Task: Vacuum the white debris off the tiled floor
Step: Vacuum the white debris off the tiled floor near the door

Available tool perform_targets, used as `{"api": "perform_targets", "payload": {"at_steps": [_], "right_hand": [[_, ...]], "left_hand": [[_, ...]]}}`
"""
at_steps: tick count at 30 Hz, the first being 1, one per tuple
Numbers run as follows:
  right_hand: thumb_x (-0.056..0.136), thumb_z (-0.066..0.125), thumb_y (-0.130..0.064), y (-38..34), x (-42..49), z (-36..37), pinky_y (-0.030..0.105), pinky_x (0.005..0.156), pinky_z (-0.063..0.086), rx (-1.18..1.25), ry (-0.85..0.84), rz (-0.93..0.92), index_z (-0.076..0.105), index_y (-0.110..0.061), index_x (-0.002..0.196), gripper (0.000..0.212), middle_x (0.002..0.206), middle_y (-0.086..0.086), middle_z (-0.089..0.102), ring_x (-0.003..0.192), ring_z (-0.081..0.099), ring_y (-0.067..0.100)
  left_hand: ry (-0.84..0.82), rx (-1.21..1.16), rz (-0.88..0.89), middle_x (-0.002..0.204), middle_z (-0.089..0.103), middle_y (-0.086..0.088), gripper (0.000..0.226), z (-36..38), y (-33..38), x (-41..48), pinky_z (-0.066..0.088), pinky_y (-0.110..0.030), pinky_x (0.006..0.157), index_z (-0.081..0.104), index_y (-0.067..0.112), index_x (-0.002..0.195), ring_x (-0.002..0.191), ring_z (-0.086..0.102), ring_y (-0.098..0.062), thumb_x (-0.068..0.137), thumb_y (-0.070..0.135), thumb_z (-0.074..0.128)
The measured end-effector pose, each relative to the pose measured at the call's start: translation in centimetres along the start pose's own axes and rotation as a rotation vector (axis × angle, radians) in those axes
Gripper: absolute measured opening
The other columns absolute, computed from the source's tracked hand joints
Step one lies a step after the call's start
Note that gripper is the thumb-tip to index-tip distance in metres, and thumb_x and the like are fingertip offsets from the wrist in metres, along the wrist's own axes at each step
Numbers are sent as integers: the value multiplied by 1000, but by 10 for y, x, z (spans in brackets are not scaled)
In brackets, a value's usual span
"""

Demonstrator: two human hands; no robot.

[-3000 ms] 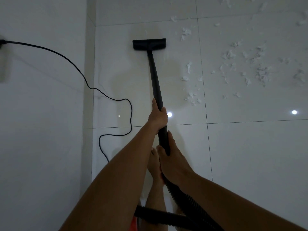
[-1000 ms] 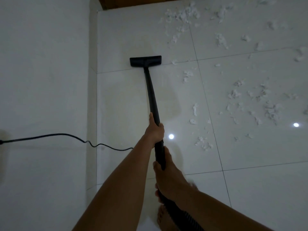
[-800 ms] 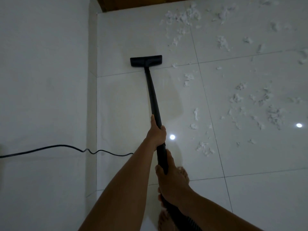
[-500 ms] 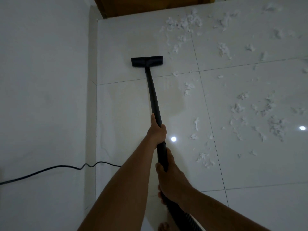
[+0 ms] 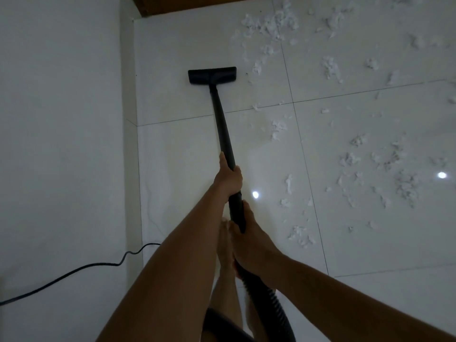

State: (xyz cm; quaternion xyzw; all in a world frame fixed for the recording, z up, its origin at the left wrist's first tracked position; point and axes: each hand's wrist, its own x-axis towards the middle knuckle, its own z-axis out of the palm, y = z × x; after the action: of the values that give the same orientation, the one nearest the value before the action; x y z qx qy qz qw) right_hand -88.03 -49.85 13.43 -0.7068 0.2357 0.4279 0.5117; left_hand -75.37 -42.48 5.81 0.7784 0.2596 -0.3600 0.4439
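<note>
Two hands are wrapped round the black wand (image 5: 223,129): the left hand (image 5: 228,180) is curled about the tube nearer the floor head (image 5: 212,75), and the right hand (image 5: 251,245) is closed round it farther back, where the ribbed hose (image 5: 266,299) begins. The floor head is laid flat on the tiled floor (image 5: 172,154). The white debris (image 5: 269,23) is found to the right of the floor head: thickly heaped beyond it, a few scraps just beside its right end, and more scattered back toward the person.

A stroke along the wall-side strip is judged to be in hand, with most of the job left. For the next move, the floor head would need to be swung right and drawn flat through the scraps, slowly, since light flakes could be pushed ahead rather than taken up.

Behind the floor head, by the feet, a dark rounded shape (image 5: 222,324) is cut off by the frame; it is possibly the vacuum's body, and nothing of its contents can be seen.
</note>
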Motion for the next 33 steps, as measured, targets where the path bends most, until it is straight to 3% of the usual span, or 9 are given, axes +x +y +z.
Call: {"api": "perform_targets", "payload": {"at_steps": [4, 7, 14, 22, 33], "right_hand": [[108, 34, -45, -25, 15, 0, 23, 46, 50, 44, 19, -46, -9, -62, 151, 64, 89, 6, 69, 51, 61, 13], [108, 34, -47, -43, 30, 0, 24, 45, 50, 64, 39, -37, -7, -63, 151, 62, 82, 6, 66, 49, 59, 13], [107, 37, -49, -85, 59, 8, 23, 43, 51, 126, 100, 36, 7, -53, 157, 59, 89, 9, 69, 47, 58, 12], [107, 41, -39, -114, 82, 6, 23, 45, 54, 88, 96, 3, -8, -59, 154, 70, 89, 3, 70, 50, 61, 13], [107, 38, -38, -147, 115, -23, 24, 47, 53, 59, 61, -7, -6, -63, 151, 67, 88, 10, 70, 47, 61, 13]], "left_hand": [[-2, 3, 4, 151, 43, -11, 67, -18, 21, 17, 50, -39, 95, -13, 37, 158, 90, 56, -19, 108, 32, 32], [-12, 7, 12, 151, 43, -12, 66, -30, 35, 31, 49, -37, 90, -12, 37, 158, 86, 54, -17, 109, 32, 32], [-29, 16, 7, 150, 44, -10, 65, -61, 59, 61, 52, -43, 94, -12, 41, 157, 96, 59, -24, 108, 35, 30], [-40, 41, -1, 154, 40, -10, 66, -78, 79, 90, 45, -41, 101, -12, 39, 157, 122, 56, -31, 108, 36, 31], [-28, 29, 3, 150, 45, -11, 68, -86, 113, 127, 50, -47, 102, -13, 40, 157, 116, 59, -32, 108, 34, 34]]}}
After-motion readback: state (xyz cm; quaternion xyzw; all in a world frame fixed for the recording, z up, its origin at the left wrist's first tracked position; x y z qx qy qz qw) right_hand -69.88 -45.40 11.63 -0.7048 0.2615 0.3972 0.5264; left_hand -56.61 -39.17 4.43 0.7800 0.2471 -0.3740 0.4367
